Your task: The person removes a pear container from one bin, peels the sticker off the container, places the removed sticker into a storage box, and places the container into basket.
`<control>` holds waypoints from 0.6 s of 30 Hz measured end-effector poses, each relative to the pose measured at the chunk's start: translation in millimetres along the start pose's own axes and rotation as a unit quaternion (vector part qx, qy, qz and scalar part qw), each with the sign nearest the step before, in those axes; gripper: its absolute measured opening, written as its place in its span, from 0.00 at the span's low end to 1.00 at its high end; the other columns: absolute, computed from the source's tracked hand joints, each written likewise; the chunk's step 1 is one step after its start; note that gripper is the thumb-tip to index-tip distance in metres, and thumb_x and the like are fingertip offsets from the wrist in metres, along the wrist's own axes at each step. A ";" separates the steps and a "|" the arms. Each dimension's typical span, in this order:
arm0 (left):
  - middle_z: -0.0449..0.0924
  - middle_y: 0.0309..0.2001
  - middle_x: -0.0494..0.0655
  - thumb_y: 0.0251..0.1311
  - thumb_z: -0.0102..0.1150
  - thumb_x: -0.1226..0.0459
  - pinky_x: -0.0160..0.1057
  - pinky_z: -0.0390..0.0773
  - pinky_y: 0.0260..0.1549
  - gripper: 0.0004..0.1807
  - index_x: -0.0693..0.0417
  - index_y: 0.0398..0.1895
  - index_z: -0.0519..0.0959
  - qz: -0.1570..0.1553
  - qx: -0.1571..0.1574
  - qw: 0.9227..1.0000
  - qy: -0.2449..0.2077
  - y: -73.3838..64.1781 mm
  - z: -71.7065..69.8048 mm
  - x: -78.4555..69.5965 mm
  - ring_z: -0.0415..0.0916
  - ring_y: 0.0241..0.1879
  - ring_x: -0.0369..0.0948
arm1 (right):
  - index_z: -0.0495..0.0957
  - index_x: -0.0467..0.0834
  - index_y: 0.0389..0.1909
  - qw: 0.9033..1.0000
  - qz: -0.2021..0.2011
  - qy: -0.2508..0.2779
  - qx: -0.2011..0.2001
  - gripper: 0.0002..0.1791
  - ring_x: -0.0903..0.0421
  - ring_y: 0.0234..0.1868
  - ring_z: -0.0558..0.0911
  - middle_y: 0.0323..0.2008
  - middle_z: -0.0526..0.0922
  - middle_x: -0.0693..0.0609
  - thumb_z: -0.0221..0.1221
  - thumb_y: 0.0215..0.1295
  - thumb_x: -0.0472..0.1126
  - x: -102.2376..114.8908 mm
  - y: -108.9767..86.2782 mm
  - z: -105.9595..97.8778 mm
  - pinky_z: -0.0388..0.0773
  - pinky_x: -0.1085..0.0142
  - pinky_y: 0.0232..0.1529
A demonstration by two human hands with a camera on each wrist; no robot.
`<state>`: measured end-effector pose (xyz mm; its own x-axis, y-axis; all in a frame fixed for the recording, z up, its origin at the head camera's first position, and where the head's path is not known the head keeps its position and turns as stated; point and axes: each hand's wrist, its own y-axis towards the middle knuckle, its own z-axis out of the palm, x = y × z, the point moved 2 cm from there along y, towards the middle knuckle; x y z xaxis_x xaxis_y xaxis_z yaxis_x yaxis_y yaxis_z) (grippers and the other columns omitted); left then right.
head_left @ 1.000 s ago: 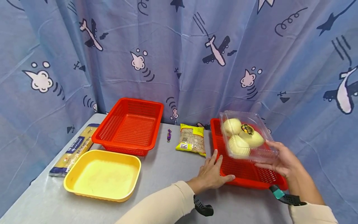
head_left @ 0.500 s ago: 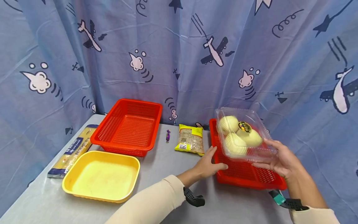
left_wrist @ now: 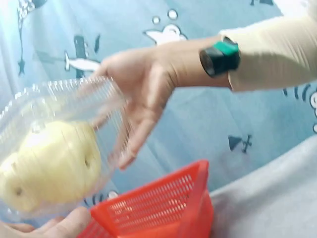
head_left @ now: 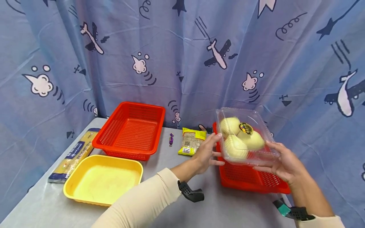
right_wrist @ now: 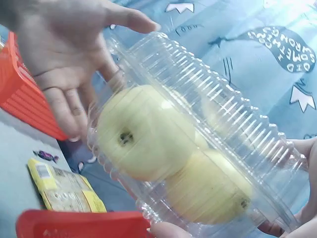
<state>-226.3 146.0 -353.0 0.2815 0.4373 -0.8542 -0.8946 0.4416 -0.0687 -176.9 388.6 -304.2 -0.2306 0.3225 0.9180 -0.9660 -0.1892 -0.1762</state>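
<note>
A clear plastic clamshell box (head_left: 242, 148) is held in the air over the right red basket (head_left: 251, 177). Inside lie pale yellow fruits (right_wrist: 148, 131) that look like pears, with a dark round label (head_left: 246, 128) on top. My right hand (head_left: 285, 163) grips the box by its right end, thumb and fingers at opposite faces. My left hand (head_left: 203, 155), fingers spread and mostly straight, is at the box's left side. In the right wrist view its fingers (right_wrist: 64, 111) reach the box's edge; whether they bear weight I cannot tell.
Left of the hands are another red basket (head_left: 131, 148), a shallow yellow tray (head_left: 102, 160) and a long noodle-like pack (head_left: 74, 155). A small purple-wrapped candy (head_left: 171, 139) and a yellow-edged food bag (head_left: 191, 142) lie near the curtain (head_left: 159, 79) at the back.
My left hand has left the right basket's rim and come up to the box's left side. The box has shifted slightly left and up in my right hand.
</note>
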 end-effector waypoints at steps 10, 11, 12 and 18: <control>0.72 0.55 0.53 0.58 0.60 0.46 0.55 0.81 0.36 0.41 0.45 0.74 0.58 0.004 0.007 0.999 0.038 -19.4 0.6 -30.2 0.78 0.42 0.53 | 0.58 0.48 0.53 1.000 -0.007 0.002 -0.014 0.13 0.38 0.45 0.82 0.45 0.81 0.47 0.48 0.75 0.45 -1.7 -5.7 29.9 0.66 0.32 0.45; 0.73 0.53 0.53 0.59 0.60 0.47 0.54 0.81 0.36 0.41 0.46 0.74 0.58 0.006 0.005 0.999 0.042 -21.2 0.2 -32.1 0.78 0.41 0.53 | 0.60 0.48 0.54 1.000 -0.010 0.003 -0.009 0.12 0.39 0.46 0.81 0.46 0.81 0.47 0.48 0.75 0.45 -2.1 -5.9 33.0 0.66 0.32 0.46; 0.74 0.51 0.53 0.59 0.61 0.47 0.53 0.81 0.36 0.41 0.47 0.74 0.58 0.008 0.004 0.999 0.046 -22.9 -0.3 -34.0 0.79 0.41 0.52 | 0.61 0.48 0.54 1.000 -0.012 0.006 -0.002 0.12 0.39 0.46 0.81 0.46 0.81 0.47 0.47 0.75 0.44 -2.7 -6.2 35.9 0.66 0.32 0.46; 0.75 0.50 0.52 0.56 0.65 0.51 0.47 0.81 0.37 0.42 0.49 0.73 0.60 0.018 -0.010 0.997 0.073 -32.7 -6.0 -43.3 0.79 0.42 0.48 | 0.71 0.47 0.53 0.999 -0.022 0.012 0.042 0.11 0.41 0.48 0.81 0.48 0.81 0.47 0.44 0.77 0.43 -7.0 -9.3 54.4 0.67 0.33 0.47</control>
<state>-211.3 107.9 -316.9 0.1974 0.3336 -0.9218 -0.9106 0.4106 -0.0464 -159.9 337.7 -289.6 -0.1924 0.3537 0.9154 -0.9623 -0.2506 -0.1054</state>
